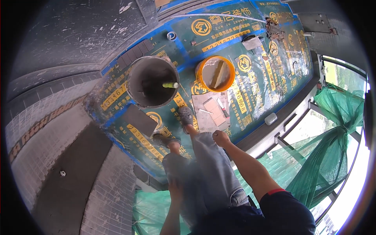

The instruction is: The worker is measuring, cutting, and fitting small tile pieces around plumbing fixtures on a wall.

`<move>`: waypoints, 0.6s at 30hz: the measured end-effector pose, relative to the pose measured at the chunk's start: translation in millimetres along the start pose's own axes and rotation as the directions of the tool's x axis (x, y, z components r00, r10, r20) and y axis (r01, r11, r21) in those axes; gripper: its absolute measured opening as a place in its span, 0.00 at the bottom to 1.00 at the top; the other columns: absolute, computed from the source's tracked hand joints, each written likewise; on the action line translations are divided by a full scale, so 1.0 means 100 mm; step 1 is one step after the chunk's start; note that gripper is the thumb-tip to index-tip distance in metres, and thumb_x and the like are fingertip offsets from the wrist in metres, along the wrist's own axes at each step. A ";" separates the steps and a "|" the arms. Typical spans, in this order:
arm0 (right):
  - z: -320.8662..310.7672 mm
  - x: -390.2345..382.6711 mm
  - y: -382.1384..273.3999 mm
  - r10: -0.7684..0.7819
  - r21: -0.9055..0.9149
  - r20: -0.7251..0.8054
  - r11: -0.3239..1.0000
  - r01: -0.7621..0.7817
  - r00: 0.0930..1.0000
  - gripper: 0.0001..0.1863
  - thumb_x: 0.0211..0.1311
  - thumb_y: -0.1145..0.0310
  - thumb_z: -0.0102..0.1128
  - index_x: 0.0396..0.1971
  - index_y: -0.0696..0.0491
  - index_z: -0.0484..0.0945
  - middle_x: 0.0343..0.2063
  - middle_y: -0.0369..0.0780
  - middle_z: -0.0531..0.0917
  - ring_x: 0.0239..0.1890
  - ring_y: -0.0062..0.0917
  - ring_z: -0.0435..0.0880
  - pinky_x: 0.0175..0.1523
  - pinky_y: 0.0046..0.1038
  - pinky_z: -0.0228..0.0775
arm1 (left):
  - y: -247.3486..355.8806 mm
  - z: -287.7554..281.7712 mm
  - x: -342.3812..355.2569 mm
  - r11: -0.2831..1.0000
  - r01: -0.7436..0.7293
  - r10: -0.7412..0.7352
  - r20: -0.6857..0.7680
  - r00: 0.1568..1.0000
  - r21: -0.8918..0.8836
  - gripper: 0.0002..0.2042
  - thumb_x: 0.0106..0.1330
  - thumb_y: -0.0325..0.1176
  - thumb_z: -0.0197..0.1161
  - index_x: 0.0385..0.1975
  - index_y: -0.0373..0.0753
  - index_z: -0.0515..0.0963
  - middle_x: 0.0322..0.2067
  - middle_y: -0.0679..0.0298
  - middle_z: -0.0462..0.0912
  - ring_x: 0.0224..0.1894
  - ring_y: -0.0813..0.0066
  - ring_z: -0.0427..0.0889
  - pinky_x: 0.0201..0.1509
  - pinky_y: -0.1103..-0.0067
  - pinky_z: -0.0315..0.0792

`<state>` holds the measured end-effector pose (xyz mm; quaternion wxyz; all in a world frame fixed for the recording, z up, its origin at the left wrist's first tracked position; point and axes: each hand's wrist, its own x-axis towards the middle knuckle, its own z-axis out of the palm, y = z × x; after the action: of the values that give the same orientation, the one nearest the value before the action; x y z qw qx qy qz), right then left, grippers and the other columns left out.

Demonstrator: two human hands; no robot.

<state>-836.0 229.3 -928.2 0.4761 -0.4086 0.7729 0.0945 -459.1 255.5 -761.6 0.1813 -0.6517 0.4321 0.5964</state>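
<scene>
My right hand (220, 138) hangs beside my jeans, fingers curled, their contents hidden. My left hand (175, 188) is blurred by my thigh. Ahead on the green floor covering stand a large grey bucket (141, 78) with a green-handled tool (169, 85) inside and an orange bucket (231, 76) holding pale material and a wooden piece (217, 73). Nearest my right hand lies a dusty board (201, 121) with pinkish rectangular pieces (213, 109) and hand tools (223, 107). My shoes (185, 115) are just below the buckets.
A dark flat panel (139, 120) lies left of my feet. Dark strips (133, 53), a white cylinder (271, 118), a roll of tape (171, 36) and a cluttered pile (274, 31) are on the floor. Walls (62, 172) bound the left; green netting (337, 117) hangs at windows right.
</scene>
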 end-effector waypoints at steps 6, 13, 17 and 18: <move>0.25 0.36 0.46 0.280 0.172 0.082 0.941 -0.290 0.956 0.15 0.62 0.61 0.51 0.42 0.52 0.81 0.42 0.51 0.85 0.49 0.47 0.83 0.57 0.42 0.73 | -0.24 0.41 0.15 0.943 -0.151 0.177 -0.061 0.982 0.297 0.35 0.65 0.42 0.62 0.69 0.32 0.60 0.61 0.34 0.64 0.60 0.34 0.67 0.65 0.55 0.63; 0.83 1.17 0.88 0.394 0.107 0.075 0.910 -0.400 0.916 0.16 0.60 0.61 0.56 0.44 0.52 0.80 0.44 0.51 0.85 0.50 0.47 0.82 0.57 0.41 0.73 | 0.11 0.26 0.47 0.912 0.205 -0.100 -0.293 0.951 0.356 0.26 0.66 0.42 0.62 0.61 0.36 0.68 0.52 0.45 0.64 0.56 0.43 0.66 0.60 0.54 0.65; 1.08 1.84 1.12 0.369 0.121 -0.065 0.925 -0.359 0.927 0.18 0.58 0.59 0.59 0.45 0.54 0.81 0.42 0.52 0.85 0.48 0.48 0.83 0.56 0.40 0.74 | 0.06 0.17 0.62 0.936 0.242 -0.146 -0.346 0.927 0.254 0.21 0.68 0.38 0.60 0.57 0.36 0.71 0.50 0.48 0.65 0.54 0.47 0.68 0.57 0.59 0.68; 1.09 2.01 1.26 0.341 0.120 -0.096 0.937 -0.329 0.935 0.20 0.58 0.60 0.61 0.47 0.55 0.79 0.44 0.53 0.84 0.50 0.48 0.82 0.58 0.41 0.73 | 0.07 0.19 0.64 0.938 0.242 -0.152 -0.335 0.930 0.247 0.21 0.68 0.38 0.60 0.57 0.36 0.71 0.50 0.48 0.65 0.54 0.47 0.68 0.57 0.59 0.68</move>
<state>-897.3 260.2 -1180.3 0.4280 -0.2507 0.8612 0.1111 -481.5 243.6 -823.5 0.2621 -0.7451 0.4680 0.3965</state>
